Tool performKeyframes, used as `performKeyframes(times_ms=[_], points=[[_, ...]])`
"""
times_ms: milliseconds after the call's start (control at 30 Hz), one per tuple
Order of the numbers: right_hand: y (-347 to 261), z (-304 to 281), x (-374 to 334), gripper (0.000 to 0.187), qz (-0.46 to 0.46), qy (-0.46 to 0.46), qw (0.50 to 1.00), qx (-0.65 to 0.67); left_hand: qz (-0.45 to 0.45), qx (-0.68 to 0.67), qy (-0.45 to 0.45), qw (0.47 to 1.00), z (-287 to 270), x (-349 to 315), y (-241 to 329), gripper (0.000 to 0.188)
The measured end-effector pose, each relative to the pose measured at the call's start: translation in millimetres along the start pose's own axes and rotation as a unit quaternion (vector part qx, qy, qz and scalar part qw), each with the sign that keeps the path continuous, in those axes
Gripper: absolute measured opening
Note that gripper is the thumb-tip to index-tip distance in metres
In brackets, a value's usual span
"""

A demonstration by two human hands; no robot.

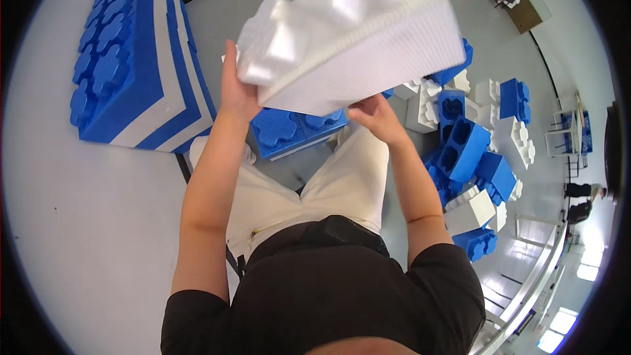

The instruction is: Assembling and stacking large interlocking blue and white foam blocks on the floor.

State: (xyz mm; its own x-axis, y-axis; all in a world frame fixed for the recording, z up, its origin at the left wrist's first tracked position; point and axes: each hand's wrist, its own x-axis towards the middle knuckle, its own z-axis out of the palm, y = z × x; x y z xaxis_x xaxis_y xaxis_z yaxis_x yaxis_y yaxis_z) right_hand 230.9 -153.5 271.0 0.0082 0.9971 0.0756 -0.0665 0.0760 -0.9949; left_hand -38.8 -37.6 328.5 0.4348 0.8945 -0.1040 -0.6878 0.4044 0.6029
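A large white building block with rounded flower-shaped knobs is held up in front of me, tilted. My left hand grips its left end, the thumb pointing up along the side. Under its lower right edge, my right hand supports it, with some fingers hidden beneath the block. Below the held block, a blue block with the same knobs rests low between my legs, partly covered by the white one.
A stacked wall of blue and white blocks stands at the left, beside a white wall. To my right lies a loose heap of blue and white blocks. Tables and several people are farther off at the right.
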Motion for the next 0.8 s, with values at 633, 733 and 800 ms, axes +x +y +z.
performKeyframes(times_ms=[633, 733, 800], points=[[164.9, 59.4, -79.8, 0.067, 0.244, -0.151, 0.958, 0.019, 0.157, 0.481, 0.162, 0.847, -20.1, -129.2, 5.2, 0.052], [149.4, 70.1, -72.4, 0.074, 0.274, -0.248, 0.89, 0.267, 0.167, 0.542, 0.188, 0.802, -39.4, -125.9, -9.2, 0.053], [147.3, 72.8, -67.5, 0.077, 0.318, -0.204, 0.879, 0.29, 0.166, 0.568, 0.2, 0.781, -54.1, -115.1, -22.6, 0.053]])
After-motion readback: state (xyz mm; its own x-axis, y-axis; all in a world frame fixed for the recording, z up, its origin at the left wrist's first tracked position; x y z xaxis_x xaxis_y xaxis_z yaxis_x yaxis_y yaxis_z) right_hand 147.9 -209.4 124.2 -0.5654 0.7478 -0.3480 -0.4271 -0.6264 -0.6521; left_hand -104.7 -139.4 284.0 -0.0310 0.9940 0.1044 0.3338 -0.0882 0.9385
